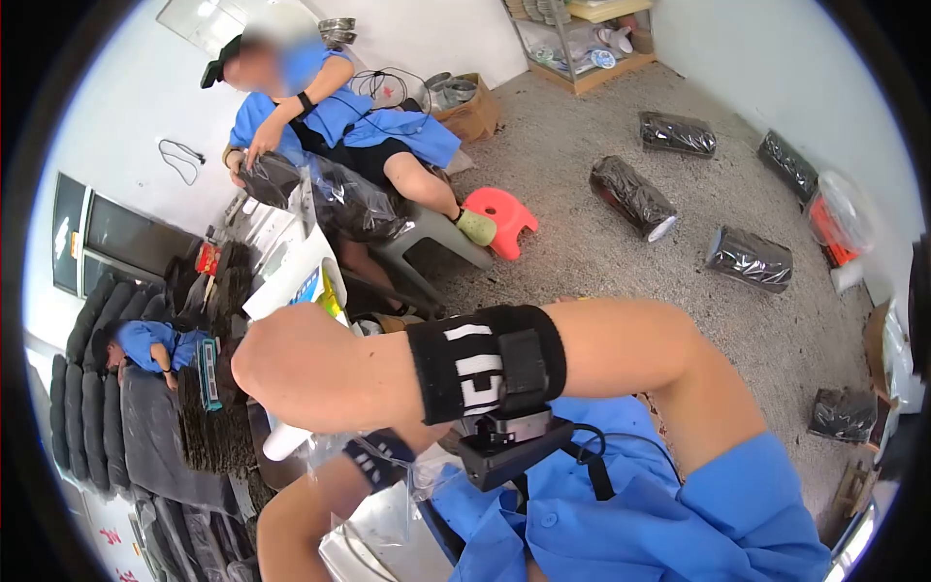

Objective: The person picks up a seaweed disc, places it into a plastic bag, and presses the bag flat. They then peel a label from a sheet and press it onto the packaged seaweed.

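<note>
Clear plastic (pixel 328 454) near left hand (pixel 427 438) could snag on right black wristband (pixel 434 369) if dragged across. Right hand (pixel 299 369): fingers hidden. Left likewise. Can't tell either grip.

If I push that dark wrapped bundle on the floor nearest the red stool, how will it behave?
The dark bundle would probably feel slippery, given its glossy surface. Its rounded, elongated shape suggests it might roll sideways, and its wrinkled outside could crinkle when pressed.
</note>
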Tool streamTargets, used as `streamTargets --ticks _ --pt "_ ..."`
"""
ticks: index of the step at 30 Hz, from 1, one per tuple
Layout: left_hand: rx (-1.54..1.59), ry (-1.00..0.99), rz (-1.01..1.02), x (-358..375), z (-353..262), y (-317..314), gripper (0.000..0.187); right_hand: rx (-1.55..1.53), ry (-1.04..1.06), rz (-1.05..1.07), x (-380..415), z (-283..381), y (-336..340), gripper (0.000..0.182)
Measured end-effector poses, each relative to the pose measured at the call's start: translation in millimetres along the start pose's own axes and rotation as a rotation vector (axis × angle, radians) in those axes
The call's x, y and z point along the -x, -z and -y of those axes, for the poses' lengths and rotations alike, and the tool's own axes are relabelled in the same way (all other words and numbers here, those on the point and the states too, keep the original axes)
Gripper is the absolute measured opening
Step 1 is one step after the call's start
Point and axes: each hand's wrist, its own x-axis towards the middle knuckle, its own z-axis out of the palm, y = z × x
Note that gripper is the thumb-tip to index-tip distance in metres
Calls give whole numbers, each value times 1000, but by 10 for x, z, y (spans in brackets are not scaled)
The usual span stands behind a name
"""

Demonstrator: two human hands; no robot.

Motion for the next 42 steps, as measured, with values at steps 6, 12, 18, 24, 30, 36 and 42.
streamTargets --ticks 6,12,18,24,30,36,42 --pt "38 35 139 -67 -14 -78 45 -99 40 18 -52 182 74 13" --pt "189 -47 151 -19 307 -27 45 -86 -202 324 -19 138 39 12" --pt "369 218 499 1584 42 735 57 -154 -114 405 -238 453 -414 10" --pt "1310 203 -421 3706 65 666 42 -198 -121 435 -455 602 -800 11" --pt "1769 1539 -1793 5163 1869 -2022 35 -131 -325 585 -611 762 -893 12" --pt "1065 2107 -1664 5285 2888 -2348 71 -95 -423 513 -621 740 -1051 12" --pt "481 2301 -1306 4924 3025 -1924 74 -65 -471 522 -704 937 -1189 11"
